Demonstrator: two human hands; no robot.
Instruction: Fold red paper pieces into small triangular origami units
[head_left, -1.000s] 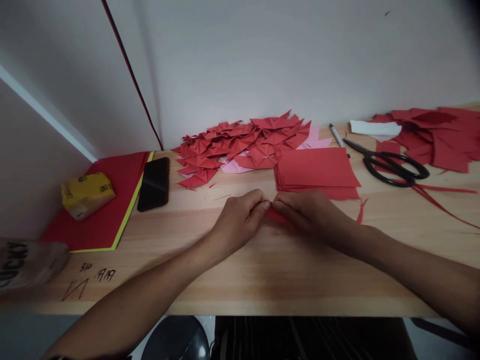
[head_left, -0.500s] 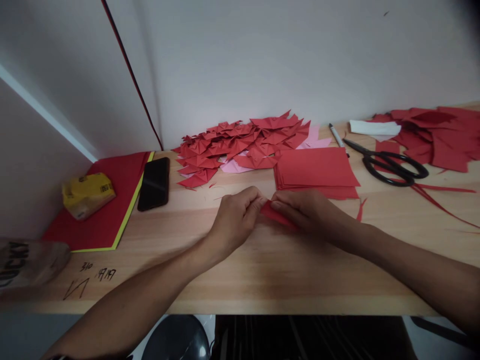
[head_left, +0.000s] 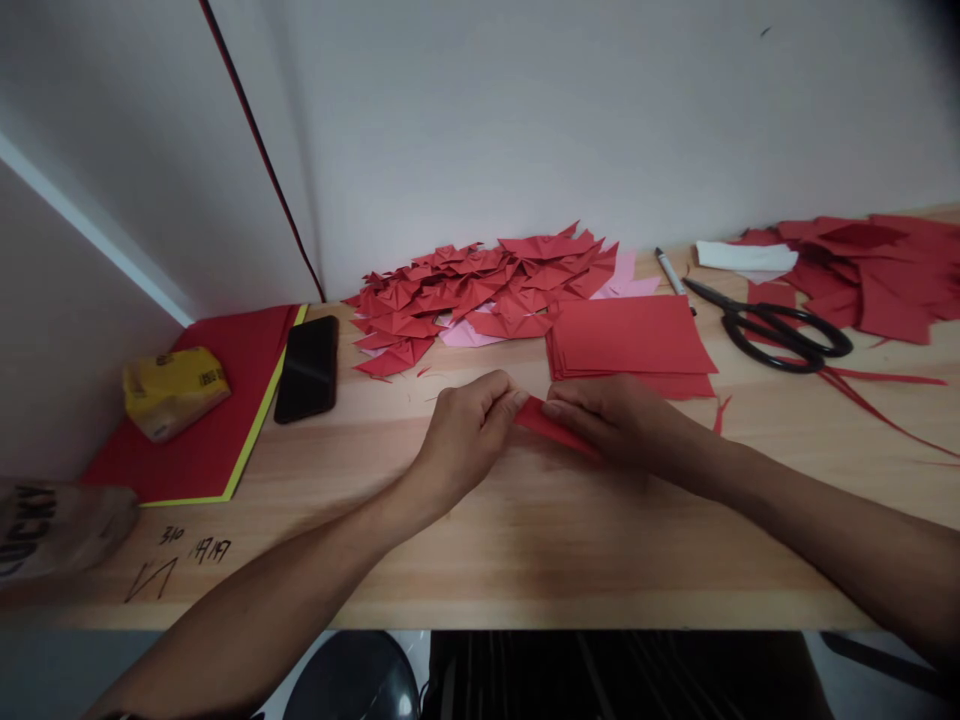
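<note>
Both hands meet at the middle of the wooden table over a small folded red paper piece. My left hand pinches its left tip with curled fingers. My right hand presses its fingers onto the paper's right part and covers much of it. Just behind my right hand lies a stack of flat red paper sheets. Further back spreads a pile of folded red paper shapes, with some pink paper under it.
Black scissors and a pen lie at the back right beside red paper offcuts. At the left rest a black phone, a red folder and a yellow packet. A wall stands behind.
The red paper piece has come more into sight between my hands, tilted with its left tip raised. My left hand shifted slightly left. The other objects stayed put.
</note>
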